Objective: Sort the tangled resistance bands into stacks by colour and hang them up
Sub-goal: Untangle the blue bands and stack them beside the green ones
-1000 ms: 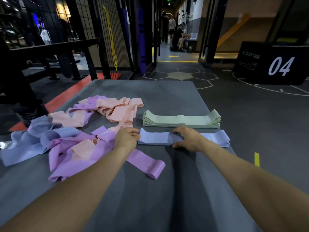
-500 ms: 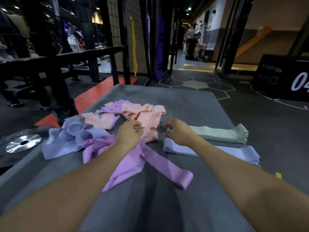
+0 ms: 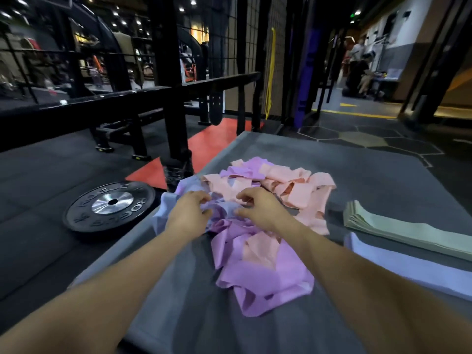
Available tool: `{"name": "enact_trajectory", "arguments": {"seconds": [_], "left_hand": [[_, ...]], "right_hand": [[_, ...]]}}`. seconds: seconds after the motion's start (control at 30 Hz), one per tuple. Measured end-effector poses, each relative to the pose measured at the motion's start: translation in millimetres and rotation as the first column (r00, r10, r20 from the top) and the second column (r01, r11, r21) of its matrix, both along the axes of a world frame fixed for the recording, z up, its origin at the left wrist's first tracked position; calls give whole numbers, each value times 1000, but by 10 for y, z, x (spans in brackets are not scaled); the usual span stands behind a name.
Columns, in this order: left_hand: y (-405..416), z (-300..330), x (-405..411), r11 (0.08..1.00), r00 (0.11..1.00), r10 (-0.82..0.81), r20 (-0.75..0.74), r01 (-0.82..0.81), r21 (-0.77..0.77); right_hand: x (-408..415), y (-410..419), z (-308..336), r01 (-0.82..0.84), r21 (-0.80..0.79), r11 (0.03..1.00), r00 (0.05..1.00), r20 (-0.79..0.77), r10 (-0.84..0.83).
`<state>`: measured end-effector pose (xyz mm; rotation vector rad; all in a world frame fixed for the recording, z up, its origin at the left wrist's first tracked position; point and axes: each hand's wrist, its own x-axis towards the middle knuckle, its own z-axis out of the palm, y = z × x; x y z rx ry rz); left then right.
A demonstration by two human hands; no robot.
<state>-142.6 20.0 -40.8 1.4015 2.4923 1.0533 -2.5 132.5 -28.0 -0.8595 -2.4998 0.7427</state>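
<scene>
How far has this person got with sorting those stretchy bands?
Partly done. A neat green stack and a blue stack lie flat on the mat. Now the left hand and right hand are both gripping a blue band in the tangle. The pink bands and purple bands remain jumbled, and nothing from the mat has been hung yet.

A tangled heap (image 3: 255, 215) of pink, purple and blue bands lay at mid-frame on the grey mat (image 3: 370, 175). At right, a neat flat stack of green bands (image 3: 398, 233) sat just above a flat blue band (image 3: 408, 264), both running off the right edge.
</scene>
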Motion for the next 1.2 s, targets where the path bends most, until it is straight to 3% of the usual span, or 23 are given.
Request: {"name": "enact_trajectory", "arguments": {"seconds": [0.23,0.53,0.73,0.83,1.0,1.2], "left_hand": [[-103,-98,-48,999,997,-43,67,45,-22],[-175,448,145,984,991,-81,106,63,164],[-317,1028,371,959,998,-59,32,48,278],[-412,1295,541,942,996,-58,64,33,335],[-544,1540,902,947,995,-98,-4,94,306],[-589,1371,1387,950,981,-195,-21,194,246]], "right_hand": [[-110,-106,-63,37,80,996,995,92,-44],[65,-340,768,61,126,990,967,-254,-27],[310,-511,1349,119,38,992,903,-420,-92],[491,-599,1596,136,25,990,869,-483,-107],[935,-691,1820,156,-13,988,833,-535,-139],[1660,-747,1754,248,51,967,859,-473,-195]]}}
